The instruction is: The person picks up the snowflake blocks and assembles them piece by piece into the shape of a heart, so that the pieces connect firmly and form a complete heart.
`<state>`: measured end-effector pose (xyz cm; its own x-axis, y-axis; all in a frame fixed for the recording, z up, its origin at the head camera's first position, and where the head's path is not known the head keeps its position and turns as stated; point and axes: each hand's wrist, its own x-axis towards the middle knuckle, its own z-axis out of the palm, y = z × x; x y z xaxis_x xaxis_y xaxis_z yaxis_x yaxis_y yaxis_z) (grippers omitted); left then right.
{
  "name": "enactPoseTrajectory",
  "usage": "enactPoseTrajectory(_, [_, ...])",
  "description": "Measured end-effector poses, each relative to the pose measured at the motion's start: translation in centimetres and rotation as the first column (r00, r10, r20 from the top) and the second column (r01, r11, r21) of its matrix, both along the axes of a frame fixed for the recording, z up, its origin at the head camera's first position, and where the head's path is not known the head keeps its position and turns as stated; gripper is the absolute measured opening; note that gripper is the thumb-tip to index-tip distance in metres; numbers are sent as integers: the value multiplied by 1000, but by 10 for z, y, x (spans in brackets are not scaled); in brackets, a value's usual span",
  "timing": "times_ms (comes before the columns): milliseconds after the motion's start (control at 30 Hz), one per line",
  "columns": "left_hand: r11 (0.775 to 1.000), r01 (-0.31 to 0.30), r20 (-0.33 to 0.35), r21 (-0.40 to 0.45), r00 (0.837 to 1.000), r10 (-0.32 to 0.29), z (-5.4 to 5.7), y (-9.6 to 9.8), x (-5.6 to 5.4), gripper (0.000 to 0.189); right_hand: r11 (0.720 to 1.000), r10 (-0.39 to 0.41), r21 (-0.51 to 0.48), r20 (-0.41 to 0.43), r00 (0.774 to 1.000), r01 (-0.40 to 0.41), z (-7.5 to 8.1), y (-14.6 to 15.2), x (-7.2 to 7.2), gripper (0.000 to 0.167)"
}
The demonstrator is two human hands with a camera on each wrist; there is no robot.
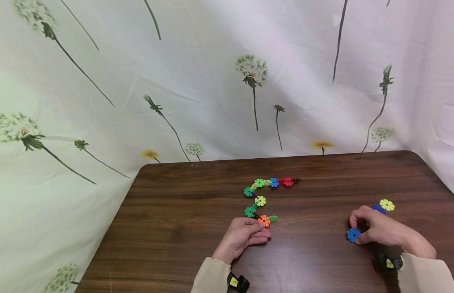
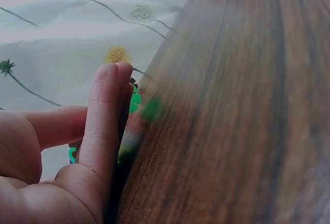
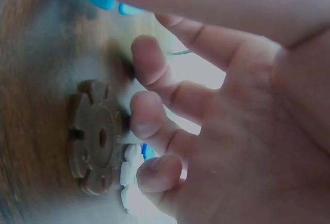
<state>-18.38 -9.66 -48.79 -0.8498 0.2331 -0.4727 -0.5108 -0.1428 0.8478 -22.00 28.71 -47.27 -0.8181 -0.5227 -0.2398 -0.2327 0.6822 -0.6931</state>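
Labels in yellow sit on the black wrist straps at the bottom of the head view, their marks too small to read. Just above the left strap, low in the centre of the frame, the left hand has its grip on an orange disc, thumb on top and fingers beneath. That disc belongs to a chain of notched flower-shaped discs, which winds up the middle of the frame through greens, yellows and a blue disc to a red disc and a dark brown piece; a green piece juts out right of the orange one. At lower right, the right hand pinches a separate blue disc between thumb and forefinger, low over the wood-grained bench. Beyond its knuckles lie a darker blue disc, partly hidden, and a yellow disc. In the right wrist view, a greyish-brown disc stands left of the curled fingertips. Dandelion-printed cloth fills the upper frame.
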Motion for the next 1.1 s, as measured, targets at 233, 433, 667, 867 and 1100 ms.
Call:
enactPoseTrajectory(233, [1000, 7, -12, 0, 1000, -7, 1, 0, 1, 26, 995, 31, -101, 75, 997, -23, 2, 1, -1, 29])
enactPoseTrajectory(433, [1000, 5, -4, -5, 1000, -5, 0, -1, 0, 25, 989, 75, -132, 79, 994, -64, 3, -1, 0, 23])
enactPoseTrajectory(667, [1000, 4, -2, -3, 1000, -4, 0, 0, 0, 25, 979, 85, -187, 15, 996, -81, 3, -6, 0, 14])
enactPoseTrajectory(867, [1000, 2, 7, -7, 1000, -2, 1, 0, 0, 25, 971, -22, -237, -24, 999, 15, 5, -14, -2, 10])
enactPoseTrajectory(1100, [1000, 2, -4, -8, 1000, -2, 0, 0, 1, 24, 943, -135, -297, 79, 988, 153, 3, -29, -7, 31])
